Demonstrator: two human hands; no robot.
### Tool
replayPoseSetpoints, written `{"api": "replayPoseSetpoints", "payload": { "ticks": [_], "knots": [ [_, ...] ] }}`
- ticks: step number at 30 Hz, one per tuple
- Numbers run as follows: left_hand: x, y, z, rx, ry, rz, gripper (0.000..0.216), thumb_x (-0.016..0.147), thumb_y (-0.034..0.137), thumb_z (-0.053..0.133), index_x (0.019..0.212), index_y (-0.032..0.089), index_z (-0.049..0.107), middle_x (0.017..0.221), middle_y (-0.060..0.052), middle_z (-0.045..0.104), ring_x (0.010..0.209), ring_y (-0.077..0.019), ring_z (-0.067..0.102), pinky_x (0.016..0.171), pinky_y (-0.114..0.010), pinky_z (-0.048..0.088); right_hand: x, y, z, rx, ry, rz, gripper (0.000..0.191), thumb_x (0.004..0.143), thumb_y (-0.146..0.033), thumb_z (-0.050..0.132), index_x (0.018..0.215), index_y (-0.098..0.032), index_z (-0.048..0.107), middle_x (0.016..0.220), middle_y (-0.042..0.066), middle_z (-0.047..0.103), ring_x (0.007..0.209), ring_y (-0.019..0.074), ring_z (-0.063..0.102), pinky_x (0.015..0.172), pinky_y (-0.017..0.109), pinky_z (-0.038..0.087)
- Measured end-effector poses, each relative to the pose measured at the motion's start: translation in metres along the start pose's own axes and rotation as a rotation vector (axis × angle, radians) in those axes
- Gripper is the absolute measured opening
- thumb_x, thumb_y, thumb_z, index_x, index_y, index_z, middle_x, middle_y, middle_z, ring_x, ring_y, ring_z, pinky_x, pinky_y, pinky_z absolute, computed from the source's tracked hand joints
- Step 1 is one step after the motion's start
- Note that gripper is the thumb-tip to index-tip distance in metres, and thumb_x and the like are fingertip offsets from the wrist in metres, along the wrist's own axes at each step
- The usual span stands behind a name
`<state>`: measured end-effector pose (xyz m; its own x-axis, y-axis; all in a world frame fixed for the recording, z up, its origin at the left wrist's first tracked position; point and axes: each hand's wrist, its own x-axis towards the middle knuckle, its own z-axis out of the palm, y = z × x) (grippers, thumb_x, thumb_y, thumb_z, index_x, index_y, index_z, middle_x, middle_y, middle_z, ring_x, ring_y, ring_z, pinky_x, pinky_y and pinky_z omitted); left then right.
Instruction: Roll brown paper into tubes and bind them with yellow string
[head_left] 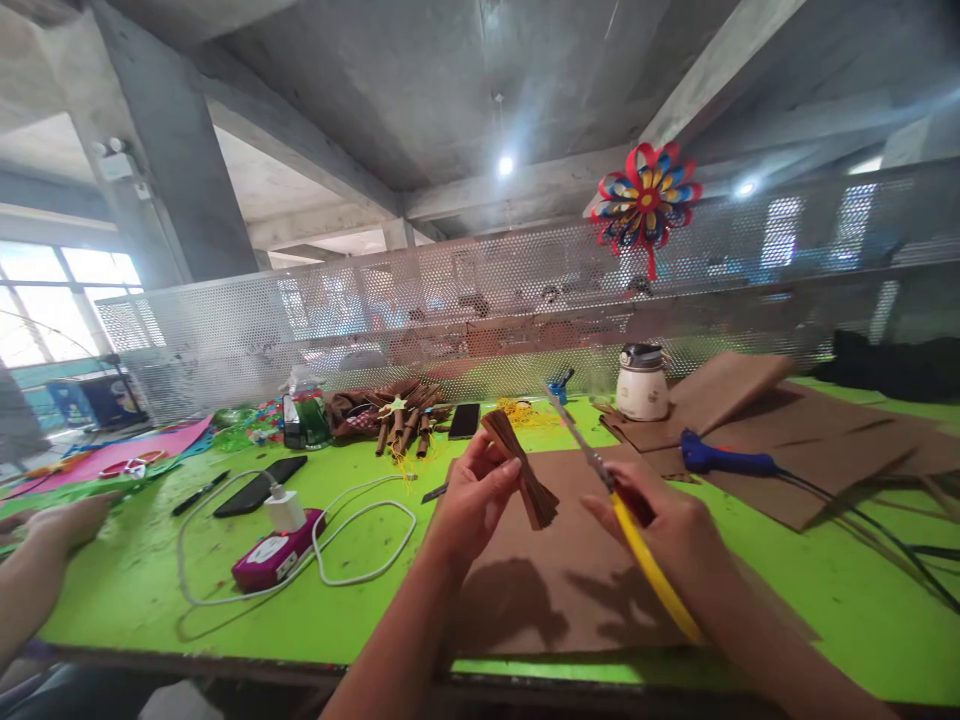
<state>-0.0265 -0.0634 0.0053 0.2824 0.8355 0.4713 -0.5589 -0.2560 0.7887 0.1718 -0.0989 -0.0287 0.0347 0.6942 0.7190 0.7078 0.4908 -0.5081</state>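
My left hand (480,495) pinches a small stack of brown paper strips (536,500), its lower end fanned out. My right hand (660,520) grips a pair of scissors (630,530) with yellow handles, the blades pointing up and away from me. The blades are beside the strips and apart from them. Below both hands lies a large sheet of brown paper (540,580), shadowed by my hands. I cannot make out whether the blades are parted.
A blue glue gun (727,457) with a black cable lies on brown sheets (840,450) at right. A white jar (642,385) stands behind. On the left are a purple power block (277,550) with a white cable, a phone (259,487) and another person's hand (71,525). Brown paper rolls (409,430) lie farther back.
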Motion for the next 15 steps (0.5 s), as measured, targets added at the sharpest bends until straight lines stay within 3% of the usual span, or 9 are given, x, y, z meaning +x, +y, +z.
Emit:
{"api": "replayPoseSetpoints", "payload": {
  "ticks": [2,5,8,10,13,15],
  "knots": [
    [0.001,0.000,-0.001,-0.001,0.007,-0.009,0.036,0.073,0.015,0.069,0.106,0.023,0.061,0.089,0.000,0.064,0.078,-0.0110,0.061,0.078,-0.025,0.046,0.011,0.021,-0.008,-0.084,-0.020,0.062,0.040,0.079,-0.052,0.055,0.101,-0.019,0.061,0.072,0.004,0.066,0.059,0.0173,0.059,0.056,0.026,0.042],
    [0.003,-0.001,-0.002,0.018,0.022,-0.013,0.035,0.073,0.016,0.069,0.106,0.022,0.060,0.087,-0.001,0.064,0.075,-0.0107,0.060,0.077,-0.025,0.046,0.028,0.067,-0.015,-0.246,-0.162,0.135,0.044,0.077,-0.053,0.055,0.104,-0.019,0.061,0.081,0.007,0.068,0.069,0.0222,0.062,0.059,0.029,0.042],
    [0.005,-0.002,-0.003,0.045,0.050,-0.028,0.032,0.073,0.016,0.069,0.103,0.019,0.060,0.086,-0.002,0.064,0.075,-0.0111,0.060,0.075,-0.024,0.047,0.036,0.118,-0.016,-0.438,-0.343,0.195,0.036,0.080,-0.042,0.052,0.103,-0.017,0.063,0.091,0.013,0.069,0.079,0.0263,0.064,0.063,0.031,0.041],
    [0.008,-0.004,-0.004,0.056,0.078,-0.066,0.029,0.071,0.016,0.070,0.099,0.016,0.061,0.086,-0.003,0.064,0.075,-0.0113,0.060,0.074,-0.023,0.047,0.036,0.145,-0.019,-0.628,-0.368,0.252,0.037,0.081,-0.033,0.049,0.109,-0.011,0.062,0.097,0.019,0.067,0.088,0.0309,0.063,0.066,0.034,0.040],
    [0.011,-0.005,-0.007,0.041,0.098,-0.138,0.029,0.070,0.018,0.072,0.096,0.014,0.062,0.085,-0.004,0.065,0.073,-0.0114,0.061,0.073,-0.024,0.047,0.035,0.162,-0.026,-0.762,-0.447,0.254,0.038,0.080,-0.033,0.050,0.108,-0.011,0.063,0.097,0.021,0.066,0.091,0.0340,0.061,0.069,0.038,0.040],
    [0.012,-0.007,-0.009,0.012,0.100,-0.183,0.030,0.070,0.018,0.072,0.097,0.014,0.062,0.083,-0.004,0.066,0.071,-0.0112,0.061,0.071,-0.023,0.048,0.038,0.154,-0.031,-0.747,-0.418,0.209,0.035,0.081,-0.036,0.050,0.101,-0.012,0.066,0.096,0.020,0.067,0.092,0.0330,0.060,0.072,0.038,0.040]
  ]
}}
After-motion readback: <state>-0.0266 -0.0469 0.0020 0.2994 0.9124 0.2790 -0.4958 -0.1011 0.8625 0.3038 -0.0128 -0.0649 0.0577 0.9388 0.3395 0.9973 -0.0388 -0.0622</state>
